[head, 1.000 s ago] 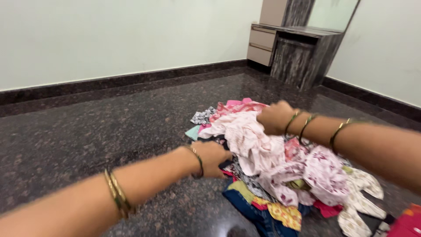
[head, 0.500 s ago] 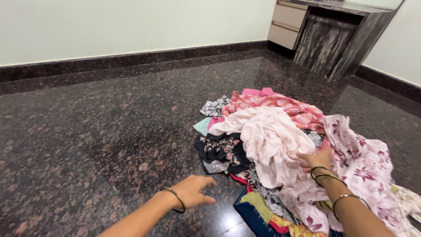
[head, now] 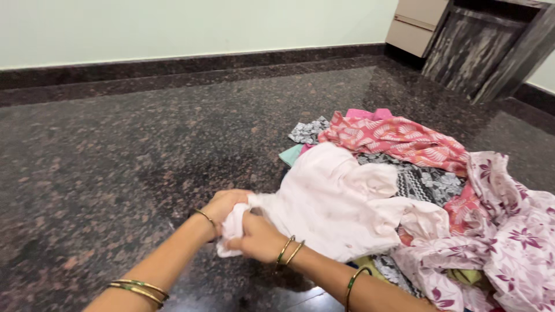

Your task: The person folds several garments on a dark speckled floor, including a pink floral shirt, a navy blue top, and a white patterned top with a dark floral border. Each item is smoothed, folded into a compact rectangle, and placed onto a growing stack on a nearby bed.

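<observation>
1. Dark speckled polished stone floor (head: pixel 115 162) fills the room, bordered by a dark skirting under a pale green wall (head: pixel 173 26); a dark wood-grain cabinet (head: pixel 480 52) with pale drawers stands at the far right corner.
2. We see our left hand (head: pixel 222 208) and right hand (head: pixel 260 238) meet low on the floor, touching each other, both wrists ringed with thin gold bangles.
3. Both hands have a closed grip, fingers curled tight around the near corner of a pale pink crumpled cotton garment (head: pixel 335 202).
4. That garment lies on the near left edge of a heap of clothes, its bunched corner pulled out to the floor between our hands.
5. Just behind it sits a coral-pink leaf-print cloth (head: pixel 399 138); to the right, a white cloth with purple flowers (head: pixel 509 231); between them, a black-and-white patterned fabric (head: pixel 428 182).
6. A small mint-green piece (head: pixel 291 155) peeks out at the heap's left edge.
</observation>
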